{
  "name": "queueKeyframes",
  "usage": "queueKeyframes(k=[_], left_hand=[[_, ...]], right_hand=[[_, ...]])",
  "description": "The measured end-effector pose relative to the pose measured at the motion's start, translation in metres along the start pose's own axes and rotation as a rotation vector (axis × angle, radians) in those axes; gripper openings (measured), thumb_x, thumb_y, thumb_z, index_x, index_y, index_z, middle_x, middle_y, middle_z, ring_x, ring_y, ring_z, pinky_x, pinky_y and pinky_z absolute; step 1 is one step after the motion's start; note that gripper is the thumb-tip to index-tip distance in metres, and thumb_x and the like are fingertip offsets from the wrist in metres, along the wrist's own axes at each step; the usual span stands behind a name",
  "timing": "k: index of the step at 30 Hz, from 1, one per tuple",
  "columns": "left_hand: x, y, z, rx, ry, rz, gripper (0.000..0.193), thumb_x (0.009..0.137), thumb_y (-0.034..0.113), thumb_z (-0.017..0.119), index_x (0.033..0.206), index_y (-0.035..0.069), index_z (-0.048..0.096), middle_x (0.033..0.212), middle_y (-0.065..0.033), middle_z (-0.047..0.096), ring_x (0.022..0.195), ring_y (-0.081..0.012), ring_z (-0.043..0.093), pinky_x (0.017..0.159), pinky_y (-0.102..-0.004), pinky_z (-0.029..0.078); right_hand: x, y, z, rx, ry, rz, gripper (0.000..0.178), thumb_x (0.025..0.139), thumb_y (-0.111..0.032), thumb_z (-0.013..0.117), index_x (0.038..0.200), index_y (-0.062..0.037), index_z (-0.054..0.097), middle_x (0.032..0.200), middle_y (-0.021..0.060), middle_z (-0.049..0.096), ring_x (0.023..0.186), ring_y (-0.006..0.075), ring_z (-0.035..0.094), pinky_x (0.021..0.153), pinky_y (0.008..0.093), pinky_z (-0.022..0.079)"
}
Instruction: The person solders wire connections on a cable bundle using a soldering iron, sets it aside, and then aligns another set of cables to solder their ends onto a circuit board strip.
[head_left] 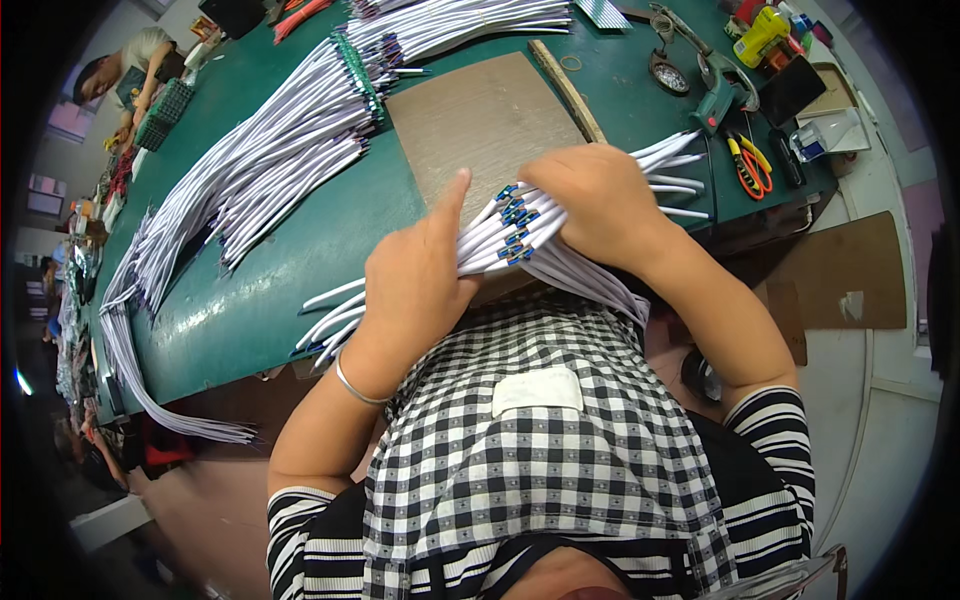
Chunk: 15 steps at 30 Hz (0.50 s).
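A bundle of white cables [488,243] lies across both my hands at the near edge of the green table. Blue and brass-coloured bits [517,225] sit on the cables between the hands. My left hand [415,265] wraps round the bundle, its index finger pointing up and away. On the other side my right hand [597,205] is closed round the same bundle, its fingertips mostly hidden. Loose cable ends stick out past both hands, and some hang toward my checked apron [540,460]. Beneath and beyond the hands is a brown board [480,120].
A large pile of white cables [265,160] covers the table's left, some drooping over its edge. More cables [480,22] lie at the back. A wooden strip [567,92] borders the board. Orange-handled pliers [749,168] and a green tool [716,100] lie right. Another person [135,70] works far left.
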<state>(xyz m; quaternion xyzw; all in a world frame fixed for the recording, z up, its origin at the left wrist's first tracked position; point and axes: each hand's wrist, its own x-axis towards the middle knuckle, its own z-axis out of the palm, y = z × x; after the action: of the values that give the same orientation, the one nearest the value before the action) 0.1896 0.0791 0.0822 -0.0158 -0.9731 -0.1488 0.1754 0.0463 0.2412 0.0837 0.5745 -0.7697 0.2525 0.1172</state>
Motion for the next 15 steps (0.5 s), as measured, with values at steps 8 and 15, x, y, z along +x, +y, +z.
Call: queueKeyframes(k=[8,15], left_hand=[[0.028,0.038,-0.038,0.176,0.181,0.197,0.066,0.071,0.011,0.068,0.133,0.012,0.048,0.059,-0.003,0.058,0.052,-0.022,0.058,0.051,-0.0343,0.042],[0.08,0.037,-0.143,-0.061,0.629,0.352,0.067,0.074,0.003,0.064,0.137,0.012,0.043,0.081,-0.0131,0.066,0.075,-0.0289,0.066,0.069,-0.0375,0.053]], right_hand=[[0.003,-0.065,-0.066,-0.256,0.077,-0.011,0.019,0.075,-0.01,0.059,0.094,-0.0071,0.056,0.069,0.0058,0.057,0.07,0.0256,0.063,0.052,0.0366,0.049],[0.073,-0.089,-0.199,-0.671,0.115,-0.308,0.028,0.08,-0.007,0.059,0.108,-0.0031,0.059,0.079,0.0134,0.064,0.068,0.023,0.063,0.062,0.0338,0.052]])
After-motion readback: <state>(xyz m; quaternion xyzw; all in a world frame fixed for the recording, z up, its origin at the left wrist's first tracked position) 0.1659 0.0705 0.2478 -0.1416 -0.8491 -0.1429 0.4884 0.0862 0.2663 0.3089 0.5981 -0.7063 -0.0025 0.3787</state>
